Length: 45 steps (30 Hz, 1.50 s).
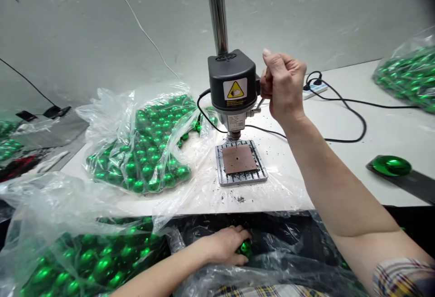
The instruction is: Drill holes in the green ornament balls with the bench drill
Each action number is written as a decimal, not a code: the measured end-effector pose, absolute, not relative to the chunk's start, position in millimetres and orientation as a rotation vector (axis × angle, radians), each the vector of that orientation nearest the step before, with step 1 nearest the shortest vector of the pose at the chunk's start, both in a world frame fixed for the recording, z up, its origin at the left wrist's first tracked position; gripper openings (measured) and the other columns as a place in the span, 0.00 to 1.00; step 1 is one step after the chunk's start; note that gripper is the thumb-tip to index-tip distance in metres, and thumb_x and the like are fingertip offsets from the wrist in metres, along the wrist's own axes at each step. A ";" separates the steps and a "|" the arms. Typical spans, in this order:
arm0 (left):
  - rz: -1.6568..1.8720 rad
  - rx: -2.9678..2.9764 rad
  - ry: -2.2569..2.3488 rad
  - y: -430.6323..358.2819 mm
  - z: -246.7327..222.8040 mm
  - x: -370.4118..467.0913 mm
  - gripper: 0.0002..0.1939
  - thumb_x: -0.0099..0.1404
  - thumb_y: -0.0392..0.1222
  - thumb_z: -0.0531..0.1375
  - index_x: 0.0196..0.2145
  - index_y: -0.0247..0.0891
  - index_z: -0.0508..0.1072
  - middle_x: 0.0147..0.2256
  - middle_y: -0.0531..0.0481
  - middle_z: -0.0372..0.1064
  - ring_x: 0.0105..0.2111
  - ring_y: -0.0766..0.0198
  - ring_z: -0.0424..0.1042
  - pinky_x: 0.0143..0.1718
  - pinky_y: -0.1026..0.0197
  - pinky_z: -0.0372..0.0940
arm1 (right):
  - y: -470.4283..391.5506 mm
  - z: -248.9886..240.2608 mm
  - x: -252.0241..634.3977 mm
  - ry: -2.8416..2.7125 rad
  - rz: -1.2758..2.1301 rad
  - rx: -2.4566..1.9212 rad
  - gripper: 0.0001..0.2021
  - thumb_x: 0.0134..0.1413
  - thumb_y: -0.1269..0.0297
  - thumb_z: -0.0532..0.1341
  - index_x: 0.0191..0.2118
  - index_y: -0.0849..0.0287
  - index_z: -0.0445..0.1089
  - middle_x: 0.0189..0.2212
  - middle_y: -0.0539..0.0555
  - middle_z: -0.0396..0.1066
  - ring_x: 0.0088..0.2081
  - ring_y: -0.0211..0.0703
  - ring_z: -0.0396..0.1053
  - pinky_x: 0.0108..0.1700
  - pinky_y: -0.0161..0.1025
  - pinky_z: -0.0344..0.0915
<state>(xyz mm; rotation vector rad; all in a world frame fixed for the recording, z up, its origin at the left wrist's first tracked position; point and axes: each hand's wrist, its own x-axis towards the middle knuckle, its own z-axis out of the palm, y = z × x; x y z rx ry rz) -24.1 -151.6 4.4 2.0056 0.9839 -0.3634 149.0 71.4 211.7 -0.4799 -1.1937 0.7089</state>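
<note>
R hand [283, 84]: shut in fist on press lever [258, 107], beside drill head [233, 79]; exact finger wrap partly hidden.
L hand [227, 246]: fingers half-curled round green ball [245, 248]; firm hold or mere touch, can't tell.
Ball loc: below table [282, 193] edge, near lap, amid clear plastic [282, 256]; well apart from brown block [234, 165].
Block: flat on base plate [242, 179], small hole [237, 158] near ctr, under chuck [234, 135].
Slip risk, high: smooth, shiny ball plus shallow grasp; could roll off into plastic folds.
Seat risk, med: off-ctr placement over hole, poss. wobble or skid under bit; likely scratched or cracked.
Finger risk, high: L fingertips near chuck w/ lever pulled too soon; cf. hand-warning label [235, 89].
Debris risk, low-med: dark shavings [240, 199] around plate; grit under ball, poor seating.
Snag risk, low: cord [343, 141] behind R forearm, poss. tug at power strip [316, 91].
Power: on/off, can't tell.
</note>
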 end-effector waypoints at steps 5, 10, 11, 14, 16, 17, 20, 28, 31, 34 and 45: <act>-0.533 1.999 0.993 -144.8 17.0 -35.7 0.47 0.57 0.57 0.66 0.68 0.36 0.57 0.65 0.27 0.56 0.62 0.35 0.63 0.56 0.42 0.65 | 67.7 214.0 147.6 -1.180 0.703 -0.434 0.28 0.60 0.52 0.65 0.17 0.55 0.53 0.12 0.44 0.50 0.13 0.29 0.42 0.13 0.38 0.37; 0.175 1.732 0.756 -47.7 98.4 -80.3 0.16 0.68 0.52 0.57 0.40 0.40 0.79 0.38 0.43 0.78 0.37 0.56 0.78 0.38 0.58 0.72 | 68.7 213.8 149.2 -1.193 0.708 -0.424 0.28 0.59 0.53 0.66 0.16 0.56 0.53 0.11 0.44 0.50 0.12 0.29 0.44 0.12 0.35 0.38; 0.384 1.729 0.926 -19.9 107.3 -92.9 0.14 0.67 0.50 0.58 0.38 0.39 0.79 0.34 0.43 0.78 0.34 0.57 0.77 0.35 0.58 0.71 | 68.4 214.0 149.1 -1.195 0.712 -0.425 0.28 0.58 0.53 0.66 0.16 0.56 0.53 0.11 0.44 0.50 0.12 0.29 0.45 0.12 0.35 0.39; 0.899 1.780 1.663 63.6 108.0 -124.8 0.07 0.60 0.40 0.62 0.36 0.37 0.77 0.30 0.44 0.73 0.34 0.54 0.73 0.37 0.55 0.68 | 66.3 215.3 147.9 -1.164 0.709 -0.423 0.28 0.56 0.53 0.68 0.15 0.57 0.53 0.11 0.44 0.50 0.11 0.28 0.44 0.12 0.34 0.38; 0.983 1.767 1.877 108.3 94.0 -135.2 0.10 0.54 0.32 0.62 0.36 0.36 0.75 0.32 0.44 0.71 0.40 0.50 0.72 0.46 0.52 0.65 | 65.0 216.1 146.8 -1.150 0.705 -0.417 0.28 0.56 0.54 0.68 0.15 0.56 0.52 0.11 0.44 0.50 0.12 0.28 0.44 0.12 0.35 0.37; 0.979 1.772 1.889 124.8 85.4 -136.9 0.13 0.50 0.29 0.62 0.35 0.36 0.75 0.33 0.44 0.71 0.41 0.50 0.71 0.48 0.51 0.64 | 64.6 216.3 146.4 -1.152 0.707 -0.417 0.28 0.56 0.55 0.68 0.15 0.56 0.53 0.11 0.44 0.50 0.12 0.29 0.44 0.12 0.35 0.37; 0.940 1.795 1.771 149.9 61.9 -134.0 0.18 0.42 0.25 0.64 0.33 0.37 0.75 0.36 0.47 0.70 0.41 0.53 0.70 0.51 0.54 0.63 | 64.2 216.0 145.7 -1.143 0.713 -0.417 0.27 0.58 0.57 0.67 0.15 0.56 0.53 0.11 0.44 0.50 0.12 0.29 0.43 0.12 0.37 0.37; 1.215 1.505 1.653 120.5 56.8 -141.6 0.17 0.60 0.48 0.58 0.45 0.38 0.70 0.35 0.48 0.69 0.31 0.63 0.69 0.35 0.58 0.68 | 63.4 216.4 145.8 -1.134 0.715 -0.391 0.28 0.56 0.55 0.68 0.16 0.56 0.52 0.12 0.43 0.51 0.12 0.27 0.45 0.12 0.35 0.37; 1.356 1.161 1.374 88.5 71.7 -143.5 0.21 0.64 0.54 0.56 0.50 0.40 0.68 0.37 0.45 0.72 0.33 0.59 0.73 0.33 0.55 0.71 | 63.4 216.3 145.5 -1.110 0.725 -0.374 0.27 0.55 0.56 0.69 0.15 0.56 0.54 0.11 0.43 0.51 0.12 0.27 0.45 0.12 0.35 0.36; 1.357 0.919 1.090 53.0 79.7 -132.9 0.19 0.63 0.53 0.62 0.47 0.41 0.70 0.41 0.42 0.75 0.41 0.53 0.76 0.40 0.49 0.73 | 64.5 215.3 146.0 -1.132 0.709 -0.390 0.27 0.57 0.56 0.68 0.16 0.56 0.54 0.11 0.44 0.51 0.12 0.28 0.44 0.12 0.36 0.37; 1.290 1.117 1.222 11.4 39.8 -55.4 0.31 0.51 0.50 0.73 0.50 0.36 0.71 0.43 0.44 0.76 0.42 0.59 0.75 0.46 0.55 0.69 | 74.4 213.1 148.9 -1.201 0.710 -0.471 0.31 0.53 0.36 0.62 0.18 0.54 0.49 0.11 0.43 0.49 0.13 0.30 0.43 0.14 0.37 0.40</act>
